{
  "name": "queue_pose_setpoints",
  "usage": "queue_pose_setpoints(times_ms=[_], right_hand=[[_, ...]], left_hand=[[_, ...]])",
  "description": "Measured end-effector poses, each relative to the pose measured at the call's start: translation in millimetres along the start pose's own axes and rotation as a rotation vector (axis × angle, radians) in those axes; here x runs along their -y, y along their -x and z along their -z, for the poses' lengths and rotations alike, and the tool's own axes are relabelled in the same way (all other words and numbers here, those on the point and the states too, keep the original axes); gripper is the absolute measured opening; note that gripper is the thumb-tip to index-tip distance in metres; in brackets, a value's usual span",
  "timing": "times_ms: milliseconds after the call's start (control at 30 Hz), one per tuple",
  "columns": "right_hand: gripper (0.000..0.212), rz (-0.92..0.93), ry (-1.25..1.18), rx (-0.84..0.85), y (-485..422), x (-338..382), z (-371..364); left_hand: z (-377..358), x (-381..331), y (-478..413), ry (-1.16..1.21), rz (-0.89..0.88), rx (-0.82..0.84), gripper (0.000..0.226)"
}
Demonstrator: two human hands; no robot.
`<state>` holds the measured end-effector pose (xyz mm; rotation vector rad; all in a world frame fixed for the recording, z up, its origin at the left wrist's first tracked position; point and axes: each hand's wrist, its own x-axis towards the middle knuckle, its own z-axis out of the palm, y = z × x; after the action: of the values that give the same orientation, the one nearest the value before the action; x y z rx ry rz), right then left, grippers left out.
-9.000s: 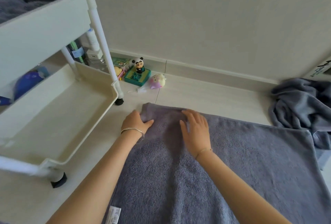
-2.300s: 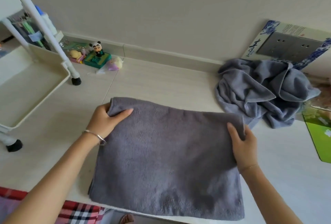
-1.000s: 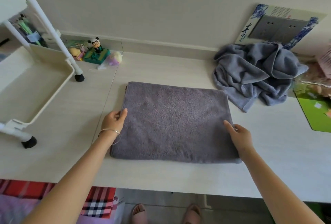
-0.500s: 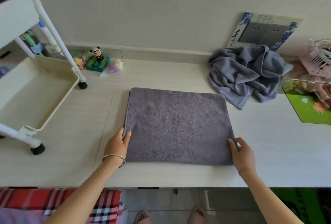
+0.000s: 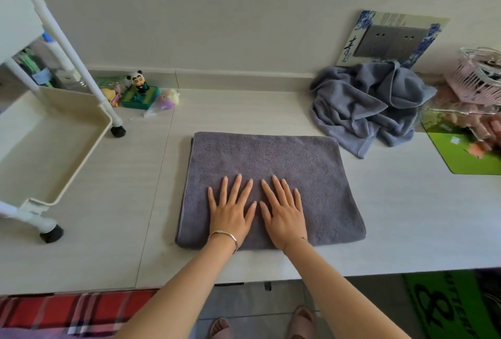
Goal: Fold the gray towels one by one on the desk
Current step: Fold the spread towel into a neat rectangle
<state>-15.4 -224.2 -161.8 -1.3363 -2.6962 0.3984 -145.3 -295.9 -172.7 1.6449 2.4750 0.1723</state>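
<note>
A dark gray towel [image 5: 271,159] lies folded into a flat rectangle in the middle of the pale desk [image 5: 135,203]. My left hand [image 5: 230,208] and my right hand [image 5: 283,210] rest side by side on its near half, palms down with fingers straight and spread. A crumpled heap of lighter gray towels [image 5: 363,105] sits at the back right against the wall, its lowest corner just beside the folded towel's far right corner.
A white wheeled cart [image 5: 48,132] stands on the desk at the left. Small toys, among them a panda figure [image 5: 139,85], sit by the wall. A green mat [image 5: 466,154] and a pink basket [image 5: 477,81] occupy the right. The desk's front edge runs below my wrists.
Both hands left the towel's near corners and came together, now lying flat on its near middle. The folded towel has stayed in place.
</note>
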Motion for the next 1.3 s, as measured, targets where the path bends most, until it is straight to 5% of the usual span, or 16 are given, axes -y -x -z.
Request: queue_pose_setpoints(times_ms=[400, 567, 733, 900, 1133, 1200, 1300], right_hand=[[0.069, -0.362, 0.015, -0.011, 43, -134, 31], [0.061, -0.179, 0.003, -0.112, 45, -74, 29], [0.066, 0.125, -0.132, 0.112, 38, 25, 0], [0.054, 0.153, 0.063, 0.029, 27, 11, -2], [0.066, -0.066, -0.040, 0.074, 8, -31, 21], [0.050, -0.151, -0.057, 0.159, 1, -33, 32], [0.062, -0.091, -0.034, 0.213, 9, -20, 32]], left_hand=[[1, 35, -14, -0.016, 0.044, -0.090, 0.065], [2, 32, -11, 0.012, 0.061, -0.062, 0.064], [15, 39, -18, 0.012, 0.143, -0.039, 0.073], [28, 58, -10, -0.033, 0.168, -0.065, 0.078], [30, 53, 29, -0.026, -0.112, -0.223, 0.060], [27, 54, 39, -0.036, -0.250, -0.166, 0.068], [28, 61, 47, -0.124, -0.343, 0.035, 0.082]])
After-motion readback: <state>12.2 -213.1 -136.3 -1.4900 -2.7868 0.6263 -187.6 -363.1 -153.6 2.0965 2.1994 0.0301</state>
